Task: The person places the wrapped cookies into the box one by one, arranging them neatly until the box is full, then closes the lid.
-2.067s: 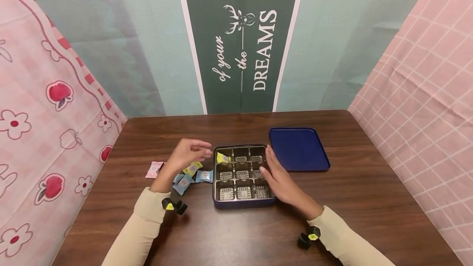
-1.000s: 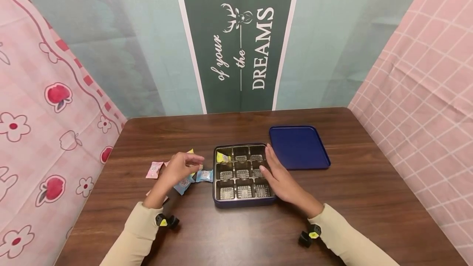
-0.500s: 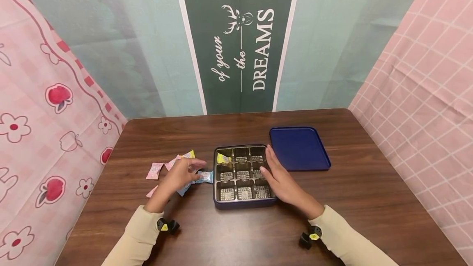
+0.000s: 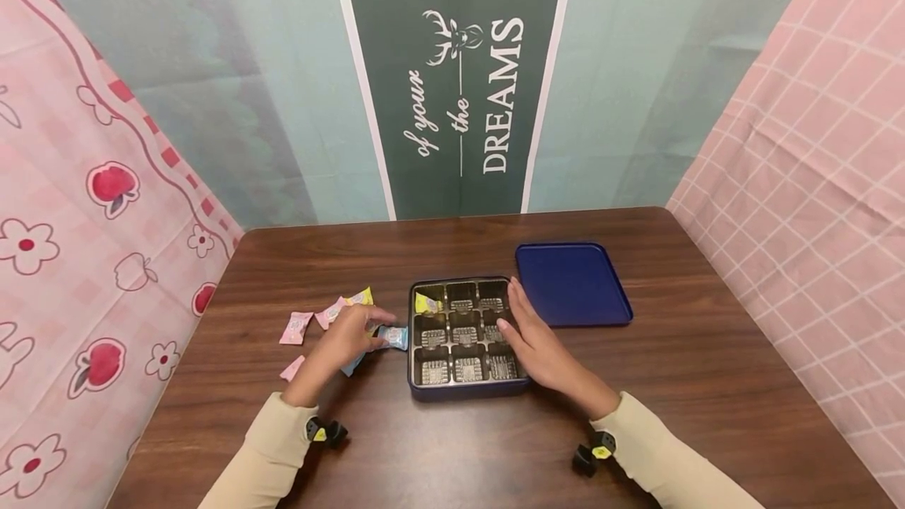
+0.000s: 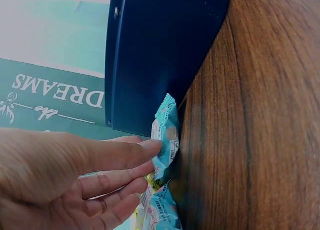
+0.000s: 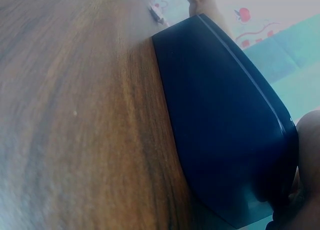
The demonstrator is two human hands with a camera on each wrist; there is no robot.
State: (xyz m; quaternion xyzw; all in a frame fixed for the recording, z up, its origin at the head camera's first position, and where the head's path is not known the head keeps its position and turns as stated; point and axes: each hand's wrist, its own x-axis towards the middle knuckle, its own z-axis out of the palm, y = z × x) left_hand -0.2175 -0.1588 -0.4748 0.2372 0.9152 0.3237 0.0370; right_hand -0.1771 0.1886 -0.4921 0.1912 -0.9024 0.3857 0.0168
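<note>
In the head view my left hand (image 4: 348, 336) is at the left side of a dark blue box (image 4: 467, 393). Its thumb and forefinger pinch a blue-wrapped candy (image 5: 167, 135) lying against the box wall. My right hand (image 4: 539, 344) rests along the box's right rim, fingers straight, thumb over the edge. The box holds a dark tray divided into compartments; a yellow-wrapped candy (image 4: 426, 303) sits in the far left one. Another blue candy (image 5: 162, 210) lies under my left hand, partly hidden.
Pink candies (image 4: 295, 327) and a yellow candy (image 4: 363, 296) lie on the brown table (image 4: 636, 383) left of the box. A flat blue lid (image 4: 574, 283) lies behind and right of the box. Fabric hangs around the table's back and sides.
My left hand has come down from beside the box's far left corner, over the candies, to the blue candy by the box. The right hand has stayed on the rim.
</note>
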